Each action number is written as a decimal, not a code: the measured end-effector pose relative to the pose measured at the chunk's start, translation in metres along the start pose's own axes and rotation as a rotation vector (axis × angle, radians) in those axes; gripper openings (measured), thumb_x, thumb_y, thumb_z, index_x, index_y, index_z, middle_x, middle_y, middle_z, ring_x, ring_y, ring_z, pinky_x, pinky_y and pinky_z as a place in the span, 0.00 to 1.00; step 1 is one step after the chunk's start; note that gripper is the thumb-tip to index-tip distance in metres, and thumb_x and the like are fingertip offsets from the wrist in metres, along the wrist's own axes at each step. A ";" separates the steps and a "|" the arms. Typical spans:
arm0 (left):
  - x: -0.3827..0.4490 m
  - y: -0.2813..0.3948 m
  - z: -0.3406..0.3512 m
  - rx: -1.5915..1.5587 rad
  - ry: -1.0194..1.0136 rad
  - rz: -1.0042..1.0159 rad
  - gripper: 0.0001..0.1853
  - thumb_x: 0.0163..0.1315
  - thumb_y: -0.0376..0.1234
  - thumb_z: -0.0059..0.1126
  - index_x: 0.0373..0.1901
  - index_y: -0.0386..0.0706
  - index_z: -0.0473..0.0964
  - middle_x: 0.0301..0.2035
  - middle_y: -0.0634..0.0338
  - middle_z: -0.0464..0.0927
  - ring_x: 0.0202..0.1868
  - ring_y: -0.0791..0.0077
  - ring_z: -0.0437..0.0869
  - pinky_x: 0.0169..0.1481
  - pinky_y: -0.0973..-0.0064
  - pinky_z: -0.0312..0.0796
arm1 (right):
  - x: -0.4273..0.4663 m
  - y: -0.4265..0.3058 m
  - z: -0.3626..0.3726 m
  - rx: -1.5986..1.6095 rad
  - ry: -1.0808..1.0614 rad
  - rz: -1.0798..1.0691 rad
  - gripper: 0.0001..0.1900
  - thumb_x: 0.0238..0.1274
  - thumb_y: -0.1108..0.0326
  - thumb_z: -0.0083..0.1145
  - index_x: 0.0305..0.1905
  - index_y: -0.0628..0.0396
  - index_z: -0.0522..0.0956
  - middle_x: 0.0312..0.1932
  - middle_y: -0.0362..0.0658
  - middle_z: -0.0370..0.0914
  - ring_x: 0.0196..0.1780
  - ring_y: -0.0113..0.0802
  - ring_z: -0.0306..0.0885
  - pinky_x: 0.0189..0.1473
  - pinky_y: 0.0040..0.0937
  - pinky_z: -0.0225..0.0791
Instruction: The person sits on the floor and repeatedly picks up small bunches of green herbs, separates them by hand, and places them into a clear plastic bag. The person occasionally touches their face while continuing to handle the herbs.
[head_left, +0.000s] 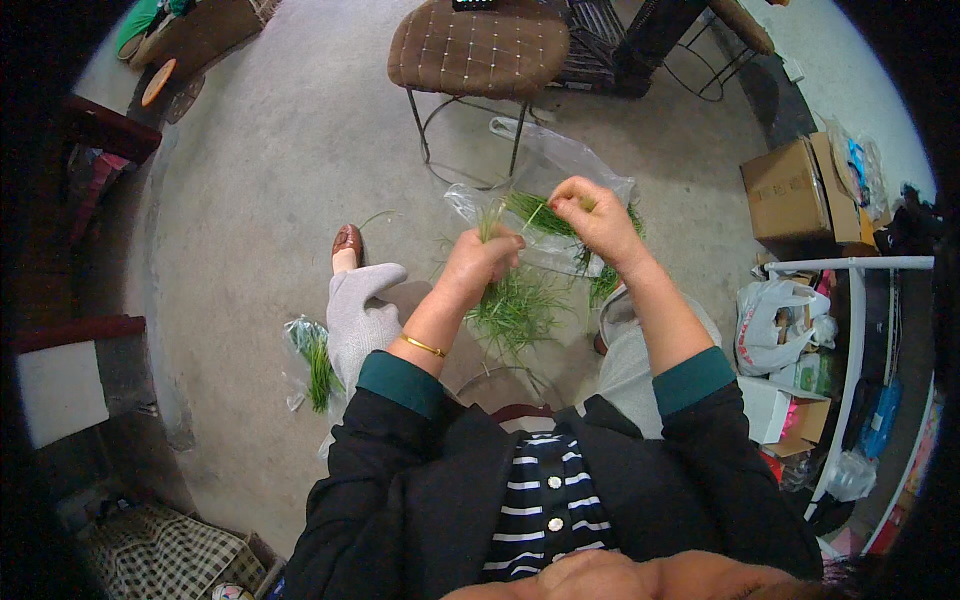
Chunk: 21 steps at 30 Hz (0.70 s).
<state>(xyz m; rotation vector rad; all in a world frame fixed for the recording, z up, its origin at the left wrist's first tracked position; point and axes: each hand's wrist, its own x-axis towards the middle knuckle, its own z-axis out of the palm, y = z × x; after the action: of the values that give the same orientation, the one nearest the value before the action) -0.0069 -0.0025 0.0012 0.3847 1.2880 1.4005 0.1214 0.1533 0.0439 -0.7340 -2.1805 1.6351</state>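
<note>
Slim green stalks stick up out of my left hand, whose fingers are closed around them. Just to the right and higher in view, my right hand pinches one thin pale stalk between thumb and fingertips. Below my left hand, a loose heap of green blades lies on the floor between my legs. More long greens rest on a clear plastic bag behind my hands, partly covered by the right one. Beside my left leg, another clear bag holds a green bunch.
A brown padded stool with metal legs stands ahead. At right are a cardboard box and a white-framed rack with a white plastic bag. Checked cloth lies at lower left. One stray stalk lies near my brown shoe.
</note>
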 end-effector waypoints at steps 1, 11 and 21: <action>0.000 0.000 0.000 -0.014 -0.011 0.001 0.05 0.56 0.32 0.54 0.29 0.40 0.73 0.19 0.63 0.73 0.14 0.85 0.61 0.18 0.85 0.52 | -0.003 0.000 0.005 -0.067 -0.034 -0.072 0.08 0.56 0.66 0.55 0.37 0.59 0.74 0.28 0.42 0.76 0.31 0.29 0.74 0.36 0.27 0.67; -0.001 0.000 0.000 -0.097 -0.068 -0.047 0.04 0.56 0.32 0.52 0.28 0.40 0.72 0.18 0.64 0.72 0.14 0.84 0.60 0.18 0.84 0.51 | -0.010 0.001 0.020 -0.609 -0.133 -0.351 0.12 0.47 0.72 0.55 0.40 0.52 0.71 0.31 0.49 0.78 0.36 0.49 0.77 0.33 0.42 0.70; -0.003 0.002 0.000 -0.124 -0.104 -0.054 0.05 0.56 0.32 0.52 0.30 0.40 0.71 0.18 0.64 0.71 0.14 0.85 0.60 0.18 0.84 0.50 | -0.009 0.003 0.014 -0.750 -0.015 -0.420 0.14 0.42 0.75 0.55 0.39 0.53 0.69 0.29 0.48 0.77 0.34 0.48 0.77 0.33 0.41 0.70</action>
<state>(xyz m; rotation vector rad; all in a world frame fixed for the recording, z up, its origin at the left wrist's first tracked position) -0.0071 -0.0048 0.0042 0.3317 1.1132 1.3886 0.1218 0.1374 0.0374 -0.3755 -2.7248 0.6052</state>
